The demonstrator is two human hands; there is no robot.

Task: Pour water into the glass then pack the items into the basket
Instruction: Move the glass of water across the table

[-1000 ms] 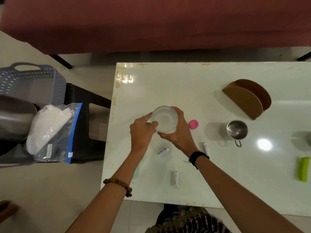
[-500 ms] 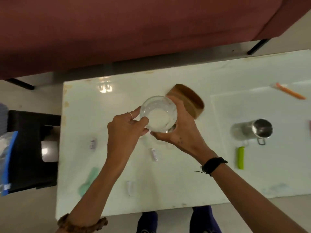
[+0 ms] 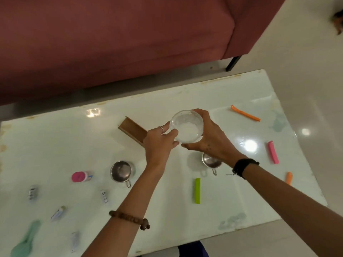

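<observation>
Glass (image 3: 186, 127) (some water inside) gripped between curled fingers of left hand (image 3: 157, 145) and right hand (image 3: 211, 140); surrounding items unpacked.

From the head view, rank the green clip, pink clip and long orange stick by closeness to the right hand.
1. Green clip: nearest the right hand, below it toward the near edge.
2. Pink clip: to its right, slightly farther.
3. Long orange stick: far right, about as far as the pink clip; too close to call.
</observation>
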